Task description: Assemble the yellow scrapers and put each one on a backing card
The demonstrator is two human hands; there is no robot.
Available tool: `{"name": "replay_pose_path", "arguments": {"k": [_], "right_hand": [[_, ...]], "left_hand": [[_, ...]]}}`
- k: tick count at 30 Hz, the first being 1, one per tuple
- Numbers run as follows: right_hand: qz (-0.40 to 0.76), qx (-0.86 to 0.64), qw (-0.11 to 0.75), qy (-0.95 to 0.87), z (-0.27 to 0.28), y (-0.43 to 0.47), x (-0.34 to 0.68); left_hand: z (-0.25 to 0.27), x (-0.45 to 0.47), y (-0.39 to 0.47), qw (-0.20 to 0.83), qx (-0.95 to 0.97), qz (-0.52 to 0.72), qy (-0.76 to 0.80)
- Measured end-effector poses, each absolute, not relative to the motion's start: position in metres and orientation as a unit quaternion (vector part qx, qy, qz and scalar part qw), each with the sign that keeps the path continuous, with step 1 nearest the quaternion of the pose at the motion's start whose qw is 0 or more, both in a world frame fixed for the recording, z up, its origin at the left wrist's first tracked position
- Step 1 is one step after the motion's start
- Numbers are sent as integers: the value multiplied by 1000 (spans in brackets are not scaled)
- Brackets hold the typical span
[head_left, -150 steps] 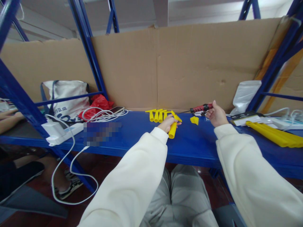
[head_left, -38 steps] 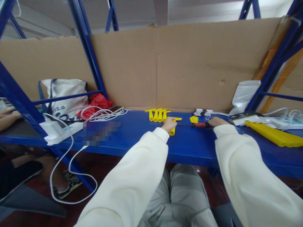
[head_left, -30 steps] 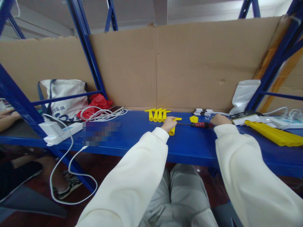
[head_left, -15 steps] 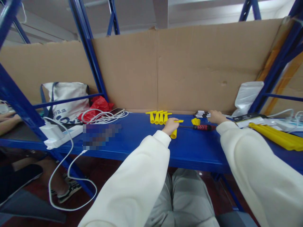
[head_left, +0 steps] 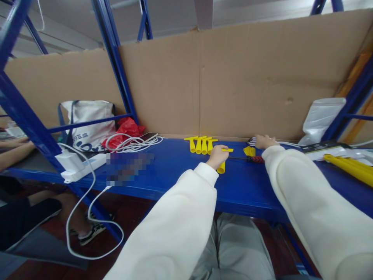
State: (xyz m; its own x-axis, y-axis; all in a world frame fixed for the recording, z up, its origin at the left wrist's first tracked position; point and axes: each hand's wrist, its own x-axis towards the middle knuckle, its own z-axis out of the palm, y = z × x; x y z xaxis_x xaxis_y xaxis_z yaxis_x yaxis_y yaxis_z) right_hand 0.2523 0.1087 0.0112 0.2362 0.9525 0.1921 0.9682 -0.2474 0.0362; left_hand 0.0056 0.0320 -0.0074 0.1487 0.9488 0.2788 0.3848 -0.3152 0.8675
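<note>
My left hand (head_left: 219,156) is closed around a yellow T-shaped plastic piece (head_left: 222,168), its bar showing above the fingers and its round hollow end below. Several like it, yellow T-shaped pieces (head_left: 204,146), stand in a row just left of that hand. My right hand (head_left: 264,142) reaches over a small stack of black-and-white pieces (head_left: 251,142) and covers part of it; the fingers look apart, with their tips partly hidden. Between the hands lie a screwdriver (head_left: 255,159) with a red-and-black handle and a small yellow heap (head_left: 249,151).
Long yellow parts (head_left: 349,167) and a black-and-white box (head_left: 323,149) lie at the right, near a clear plastic bag (head_left: 323,116). Left are coiled white cable (head_left: 136,146), a red bag (head_left: 128,128), a power strip (head_left: 84,167) and another person's arm (head_left: 16,153).
The view has swung slightly, shifting the bench contents rightward in the picture. My right hand has moved left over the black-and-white stack. The left hand keeps hold of its yellow piece.
</note>
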Motion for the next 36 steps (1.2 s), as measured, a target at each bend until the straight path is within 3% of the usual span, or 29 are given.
{"name": "replay_pose_path", "arguments": {"k": [11,20,36], "right_hand": [[-189,-735,-21,-650,4,100,248],[-162,-717,-54,-675,15,85,236],[-249,-703,52,-664,23,73,229]], "left_hand": [[-6,5,32,326,695,416,488],[-4,4,30,331,689,416,493],[-8,5,32,330,685,422,494]]}}
